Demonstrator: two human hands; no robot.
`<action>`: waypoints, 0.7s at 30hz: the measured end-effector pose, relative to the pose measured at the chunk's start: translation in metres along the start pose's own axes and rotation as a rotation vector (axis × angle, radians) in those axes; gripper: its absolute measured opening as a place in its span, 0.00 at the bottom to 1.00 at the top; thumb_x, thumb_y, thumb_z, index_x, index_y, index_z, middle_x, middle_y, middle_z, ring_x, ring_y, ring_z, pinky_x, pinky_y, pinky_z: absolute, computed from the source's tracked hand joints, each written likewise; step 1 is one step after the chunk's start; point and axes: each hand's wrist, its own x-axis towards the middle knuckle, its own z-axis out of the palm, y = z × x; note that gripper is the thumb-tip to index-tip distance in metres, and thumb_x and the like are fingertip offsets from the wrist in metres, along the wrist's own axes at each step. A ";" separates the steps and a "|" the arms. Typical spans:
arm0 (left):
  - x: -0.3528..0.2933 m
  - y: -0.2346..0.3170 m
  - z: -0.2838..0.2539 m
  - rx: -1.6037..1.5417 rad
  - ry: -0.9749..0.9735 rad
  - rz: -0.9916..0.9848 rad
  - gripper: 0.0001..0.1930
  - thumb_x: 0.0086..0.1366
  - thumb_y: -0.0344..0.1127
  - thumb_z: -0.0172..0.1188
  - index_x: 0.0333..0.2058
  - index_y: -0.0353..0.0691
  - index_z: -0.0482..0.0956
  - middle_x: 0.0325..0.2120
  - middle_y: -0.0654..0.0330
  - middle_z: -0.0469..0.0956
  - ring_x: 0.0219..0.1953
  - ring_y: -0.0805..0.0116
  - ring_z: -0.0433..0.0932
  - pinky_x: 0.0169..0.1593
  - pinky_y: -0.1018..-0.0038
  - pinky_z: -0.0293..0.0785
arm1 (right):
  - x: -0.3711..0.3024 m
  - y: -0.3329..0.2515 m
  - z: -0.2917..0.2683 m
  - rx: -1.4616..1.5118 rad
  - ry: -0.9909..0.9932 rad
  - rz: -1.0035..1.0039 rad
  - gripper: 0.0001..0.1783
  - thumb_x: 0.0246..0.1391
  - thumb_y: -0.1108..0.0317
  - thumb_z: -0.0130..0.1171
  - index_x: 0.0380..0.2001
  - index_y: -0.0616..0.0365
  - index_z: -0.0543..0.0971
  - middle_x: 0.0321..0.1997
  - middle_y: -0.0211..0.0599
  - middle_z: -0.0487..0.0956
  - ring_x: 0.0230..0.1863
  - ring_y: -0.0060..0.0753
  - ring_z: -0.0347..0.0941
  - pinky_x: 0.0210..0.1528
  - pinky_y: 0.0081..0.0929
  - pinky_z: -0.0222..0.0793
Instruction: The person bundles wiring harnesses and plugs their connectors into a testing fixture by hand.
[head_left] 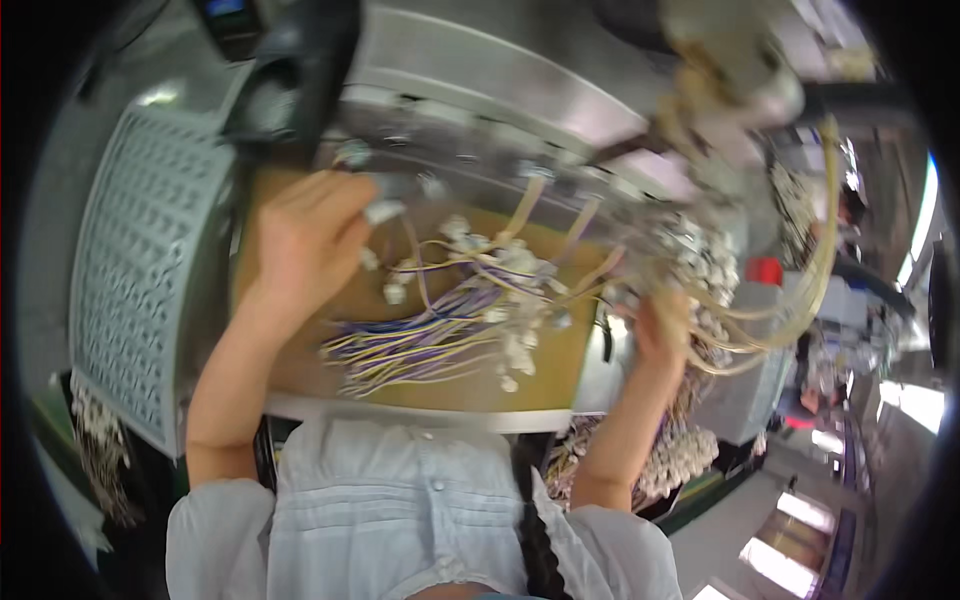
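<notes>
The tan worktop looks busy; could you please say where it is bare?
Bare worktop lies between the left forearm and the wires, and right of the lower white connectors. It's crowded centrally and around the right hand.

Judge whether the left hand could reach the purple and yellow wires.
Probably yes: the wires lie largely uncovered on the brown board near the left hand, nothing visibly between, though blur obscures its grip.

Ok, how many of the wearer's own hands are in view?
2: the left hand over the upper left of the tan work surface, the right hand right of it, near white connectors. Both are blurred.
</notes>
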 end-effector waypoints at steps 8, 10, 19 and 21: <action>-0.054 0.018 -0.031 -0.155 0.089 -0.256 0.15 0.42 0.17 0.53 0.31 0.40 0.77 0.21 0.59 0.74 0.24 0.64 0.71 0.27 0.74 0.68 | -0.084 -0.034 0.196 -0.785 -0.491 -0.819 0.13 0.45 0.72 0.56 0.36 0.65 0.73 0.28 0.40 0.78 0.23 0.29 0.75 0.20 0.21 0.68; -0.065 0.029 -0.030 -0.300 0.202 -0.369 0.17 0.42 0.18 0.53 0.34 0.40 0.74 0.27 0.57 0.74 0.26 0.63 0.73 0.27 0.77 0.69 | -0.090 -0.031 0.228 -1.092 -0.775 -0.674 0.18 0.43 0.73 0.59 0.40 0.59 0.72 0.31 0.41 0.77 0.28 0.33 0.76 0.26 0.25 0.68; -0.129 -0.088 -0.161 1.082 -0.230 -0.491 0.17 0.48 0.26 0.54 0.40 0.36 0.73 0.41 0.53 0.72 0.45 0.56 0.66 0.48 0.64 0.63 | -0.061 -0.046 0.224 -0.356 -0.764 -0.147 0.05 0.48 0.73 0.55 0.30 0.63 0.76 0.20 0.26 0.73 0.19 0.12 0.67 0.19 0.12 0.61; -0.139 -0.095 -0.164 0.974 -0.256 -0.500 0.17 0.49 0.26 0.54 0.41 0.36 0.73 0.41 0.54 0.72 0.45 0.55 0.66 0.48 0.65 0.63 | -0.061 -0.046 0.226 -0.286 -0.754 -0.083 0.04 0.47 0.74 0.56 0.28 0.62 0.77 0.18 0.26 0.72 0.20 0.10 0.65 0.21 0.12 0.59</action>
